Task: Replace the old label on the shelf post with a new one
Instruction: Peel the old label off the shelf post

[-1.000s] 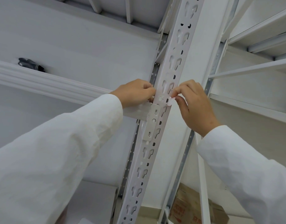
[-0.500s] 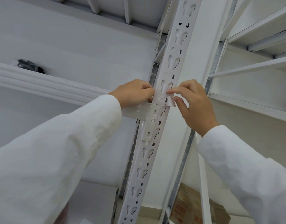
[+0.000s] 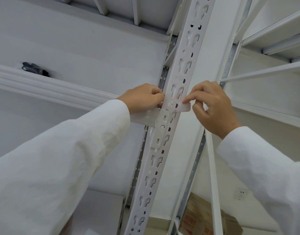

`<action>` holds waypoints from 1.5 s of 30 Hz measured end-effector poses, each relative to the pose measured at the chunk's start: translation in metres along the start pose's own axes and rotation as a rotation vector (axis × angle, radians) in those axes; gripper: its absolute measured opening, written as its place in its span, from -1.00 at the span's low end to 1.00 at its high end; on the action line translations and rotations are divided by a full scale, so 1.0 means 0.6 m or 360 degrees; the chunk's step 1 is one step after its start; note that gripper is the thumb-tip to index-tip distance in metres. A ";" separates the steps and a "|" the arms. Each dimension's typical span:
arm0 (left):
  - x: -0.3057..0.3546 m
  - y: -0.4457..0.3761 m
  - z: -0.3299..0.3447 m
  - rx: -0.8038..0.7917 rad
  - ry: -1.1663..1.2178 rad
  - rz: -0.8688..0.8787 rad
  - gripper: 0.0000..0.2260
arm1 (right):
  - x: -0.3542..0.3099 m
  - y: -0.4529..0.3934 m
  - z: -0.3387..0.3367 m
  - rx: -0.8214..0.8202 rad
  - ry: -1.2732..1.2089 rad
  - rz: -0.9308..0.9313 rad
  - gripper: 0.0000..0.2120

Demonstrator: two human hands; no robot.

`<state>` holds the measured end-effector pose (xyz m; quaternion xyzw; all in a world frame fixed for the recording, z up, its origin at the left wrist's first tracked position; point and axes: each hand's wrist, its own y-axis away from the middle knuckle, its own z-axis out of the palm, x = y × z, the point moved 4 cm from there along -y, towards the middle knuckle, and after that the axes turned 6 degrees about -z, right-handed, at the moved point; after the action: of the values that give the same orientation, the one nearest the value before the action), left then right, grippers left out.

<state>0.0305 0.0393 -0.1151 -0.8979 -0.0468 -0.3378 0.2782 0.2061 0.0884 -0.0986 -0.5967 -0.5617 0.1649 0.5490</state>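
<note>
A white perforated shelf post (image 3: 162, 146) runs from top right down to the bottom middle. Across it, just above the beam bracket, lies a pale translucent label (image 3: 179, 106) whose right end sticks out past the post edge. My left hand (image 3: 142, 98) is at the post's left edge with its fingers curled at the label's left end. My right hand (image 3: 212, 107) pinches the label's right end between forefinger and thumb. Both arms wear white sleeves.
A white shelf beam (image 3: 52, 89) meets the post from the left, with a black object (image 3: 35, 68) lying on the shelf behind it. More white shelving (image 3: 264, 72) stands to the right. A brown cardboard box (image 3: 207, 217) sits low down.
The label's right end has come away from the post and now sticks out further right. My right hand has shifted slightly right with it. The left hand has stayed put.
</note>
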 end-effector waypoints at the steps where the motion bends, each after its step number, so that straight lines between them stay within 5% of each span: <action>1: 0.002 0.001 -0.001 0.0002 -0.0001 0.0000 -0.73 | 0.004 0.000 -0.002 0.0036 -0.0020 0.0065 -0.68; 15: 0.007 0.010 -0.003 0.0030 -0.0047 -0.0017 -0.78 | 0.011 -0.009 0.011 -0.0204 0.0151 -0.0134 -0.86; 27: 0.006 0.007 -0.003 0.0039 -0.0057 -0.0002 -0.84 | 0.002 -0.010 0.021 -0.0116 0.0402 -0.0344 -0.92; 39: 0.005 0.006 -0.004 0.0060 -0.0084 0.0014 -0.81 | 0.002 0.020 0.004 0.0004 0.0311 -0.0144 -0.91; 45: 0.005 0.010 0.000 0.0236 -0.0132 0.0051 -0.78 | -0.030 0.032 0.023 -0.0137 -0.0465 0.0450 -0.91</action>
<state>0.0342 0.0338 -0.1161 -0.8887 -0.0687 -0.2915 0.3473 0.1985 0.0841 -0.1269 -0.6622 -0.5526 0.3007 0.4070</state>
